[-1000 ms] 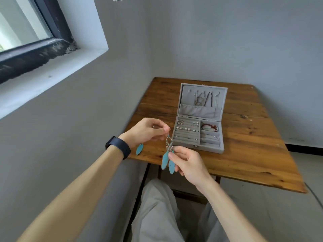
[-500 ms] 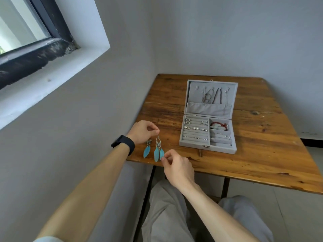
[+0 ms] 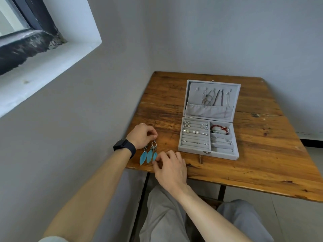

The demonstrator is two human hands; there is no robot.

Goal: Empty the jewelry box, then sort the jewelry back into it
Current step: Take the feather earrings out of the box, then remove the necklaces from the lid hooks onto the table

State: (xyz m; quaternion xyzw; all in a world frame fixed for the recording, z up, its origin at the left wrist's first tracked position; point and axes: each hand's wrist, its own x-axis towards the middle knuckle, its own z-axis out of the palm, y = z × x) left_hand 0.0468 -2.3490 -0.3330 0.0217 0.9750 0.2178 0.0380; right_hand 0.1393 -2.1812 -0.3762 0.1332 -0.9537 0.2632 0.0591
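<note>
A grey jewelry box (image 3: pixel 208 151) stands open on the wooden table (image 3: pixel 262 154). Its lid holds hanging necklaces (image 3: pixel 212 97). Its ring rows carry small earrings and rings (image 3: pixel 194 132), and a red bracelet (image 3: pixel 219 128) lies in a right compartment. A pair of blue feather earrings (image 3: pixel 148 153) lies at the table's near left corner. My left hand (image 3: pixel 142 136) pinches the earrings' hooks at the top. My right hand (image 3: pixel 168 167) touches the feather tips from the right, fingers curled.
A grey wall runs along the table's left and back edges. A white window sill (image 3: pixel 43 67) juts out at upper left. My grey-trousered legs (image 3: pixel 166 219) sit under the table's near edge. Bare wood surrounds the box.
Both hands carried the feather earrings from in front of the box down to the table's near left corner. The earrings, first dangling in the air, now rest on the wood.
</note>
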